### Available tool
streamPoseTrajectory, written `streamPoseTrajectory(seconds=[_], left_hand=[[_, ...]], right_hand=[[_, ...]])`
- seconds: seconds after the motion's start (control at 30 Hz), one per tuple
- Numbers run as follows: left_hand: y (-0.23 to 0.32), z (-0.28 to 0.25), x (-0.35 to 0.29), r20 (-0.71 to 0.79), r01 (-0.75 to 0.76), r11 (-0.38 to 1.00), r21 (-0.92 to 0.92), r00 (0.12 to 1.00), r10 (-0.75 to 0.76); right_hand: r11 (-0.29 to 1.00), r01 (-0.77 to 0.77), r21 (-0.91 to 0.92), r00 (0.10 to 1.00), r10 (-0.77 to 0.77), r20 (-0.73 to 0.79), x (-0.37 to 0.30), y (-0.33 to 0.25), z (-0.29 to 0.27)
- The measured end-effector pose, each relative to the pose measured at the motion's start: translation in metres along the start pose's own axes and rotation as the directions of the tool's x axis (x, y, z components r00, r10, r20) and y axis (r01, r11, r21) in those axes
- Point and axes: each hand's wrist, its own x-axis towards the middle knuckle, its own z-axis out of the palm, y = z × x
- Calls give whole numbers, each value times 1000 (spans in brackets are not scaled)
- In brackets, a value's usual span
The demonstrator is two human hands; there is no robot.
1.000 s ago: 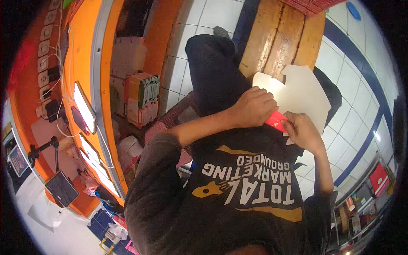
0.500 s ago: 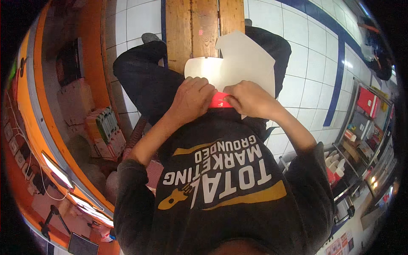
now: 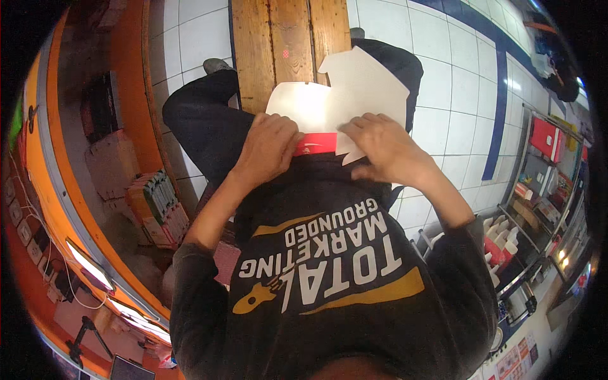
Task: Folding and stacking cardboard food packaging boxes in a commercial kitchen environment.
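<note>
A flat cardboard blank (image 3: 303,101), white on its upper face, lies in front of my lap, partly over the wooden bench. Its near edge is turned up, showing a red strip (image 3: 316,144) with pale marks. My left hand (image 3: 269,145) is closed over the left end of this strip, fingers curled on the white face. My right hand (image 3: 389,149) has its fingertips on the blank's right part, the thumb spread away from the card nearer my body. Notched, angled edges show on the blank's right part.
The wooden bench (image 3: 288,38) runs away between my legs over a white tiled floor (image 3: 437,114) with a blue stripe. At left stand an orange counter (image 3: 57,209) and stacked boxes (image 3: 158,206). A metal rack (image 3: 529,164) with red and white cartons is at right.
My right hand has moved right and its thumb has come off the red strip, exposing more of it. My left hand still grips the other end. The whole view has shifted slightly.
</note>
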Motion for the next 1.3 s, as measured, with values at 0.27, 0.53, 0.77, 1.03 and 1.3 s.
streamPoseTrajectory(seconds=[0.27, 0.53, 0.77, 1.03, 1.3], left_hand=[[23, -9, 14, -34, 5, 996, -92, 999, -8], [38, -37, 41, -78, -28, 999, -26, 997, 25], [81, -138, 68, -98, 163, 986, 38, 983, -158], [96, -286, 98, 41, -18, 986, 163, 999, 11], [52, -319, 291, -190, -283, 768, 574, 867, 461]], right_hand=[[927, -355, 123, 934, 345, 95, 16, -10, -8], [1000, -14, 27, 990, 18, -143, 38, -20, -22], [984, 170, -51, 972, -176, -158, 63, -28, -97], [785, 143, -603, 464, -591, -660, 131, -2, -212], [863, -245, 442, 801, 437, -409, 234, 113, -316]])
